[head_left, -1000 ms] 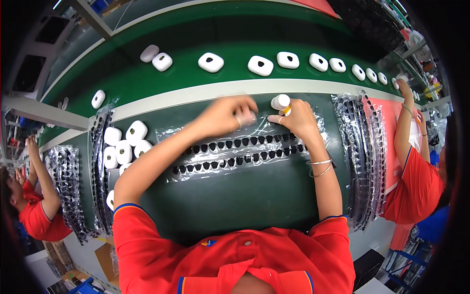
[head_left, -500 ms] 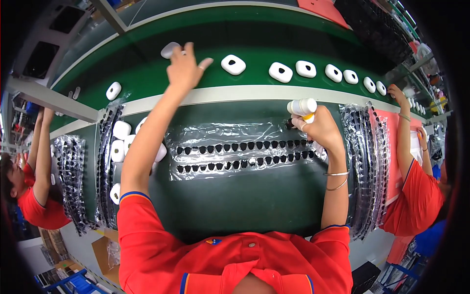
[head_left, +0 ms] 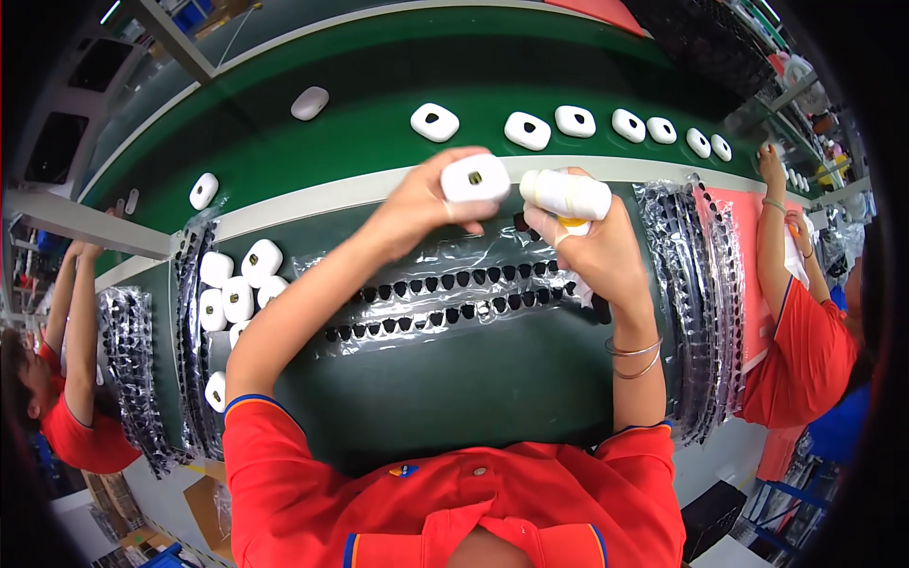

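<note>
My left hand (head_left: pixel 447 194) is closed around a white rounded-square plastic housing (head_left: pixel 475 178) with a small dark recess in its face, held above the belt's near rail. Close beside it, my right hand (head_left: pixel 592 241) grips a white bottle (head_left: pixel 566 194) with a yellow neck, lying nearly level. A small black piece (head_left: pixel 523 223) shows at the right fingertips; whether they pinch it is unclear. Some white material (head_left: pixel 579 287) is tucked under that hand. Below both hands, a clear plastic sheet (head_left: pixel 379 346) bears two rows of black pads (head_left: pixel 450 314).
Beyond the rail (head_left: pixel 360 192) runs a green belt (head_left: pixel 369 142), carrying several white housings (head_left: pixel 526 131), many with black centres. More housings (head_left: pixel 237 298) are grouped by my left forearm. Pad sheets (head_left: pixel 696 322) lie right and left. Co-workers in red stand at both sides.
My left hand has come back from over the belt, rightward, and now holds a white housing. The right hand has shifted slightly left, with the bottle turned across it. The view has shifted slightly.
</note>
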`<action>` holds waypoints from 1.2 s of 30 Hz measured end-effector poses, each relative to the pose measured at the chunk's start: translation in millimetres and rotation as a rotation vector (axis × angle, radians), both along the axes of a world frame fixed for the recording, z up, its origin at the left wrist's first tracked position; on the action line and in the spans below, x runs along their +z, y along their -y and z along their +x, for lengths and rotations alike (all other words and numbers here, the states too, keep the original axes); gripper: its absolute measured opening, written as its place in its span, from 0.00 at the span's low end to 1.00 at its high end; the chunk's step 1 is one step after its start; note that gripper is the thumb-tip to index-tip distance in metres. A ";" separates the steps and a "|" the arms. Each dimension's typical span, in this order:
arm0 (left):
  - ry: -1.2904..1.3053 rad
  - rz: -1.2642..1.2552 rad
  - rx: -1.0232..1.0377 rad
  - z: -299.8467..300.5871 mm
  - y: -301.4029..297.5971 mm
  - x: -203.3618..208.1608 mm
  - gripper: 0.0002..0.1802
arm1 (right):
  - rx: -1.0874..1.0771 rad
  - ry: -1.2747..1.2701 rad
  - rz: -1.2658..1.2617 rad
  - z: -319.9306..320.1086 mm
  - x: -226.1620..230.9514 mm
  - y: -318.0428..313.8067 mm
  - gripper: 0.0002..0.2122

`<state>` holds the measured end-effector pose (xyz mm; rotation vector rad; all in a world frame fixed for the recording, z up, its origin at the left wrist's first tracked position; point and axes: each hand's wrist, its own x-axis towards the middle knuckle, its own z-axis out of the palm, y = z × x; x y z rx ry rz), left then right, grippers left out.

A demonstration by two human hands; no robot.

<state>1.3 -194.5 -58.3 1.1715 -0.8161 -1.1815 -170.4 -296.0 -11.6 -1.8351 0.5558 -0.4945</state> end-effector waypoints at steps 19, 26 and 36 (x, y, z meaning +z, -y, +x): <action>0.049 -0.028 -0.123 -35.8 -8.4 12.4 0.27 | 0.025 0.003 -0.157 -0.9 -4.3 -7.1 0.12; 0.073 0.031 -0.102 -28.8 -11.7 18.4 0.25 | -0.098 0.328 -0.261 -3.6 2.8 -20.8 0.15; 0.058 0.102 -0.110 -7.0 -3.0 8.0 0.25 | 0.025 0.060 -0.253 0.7 -1.1 -6.6 0.15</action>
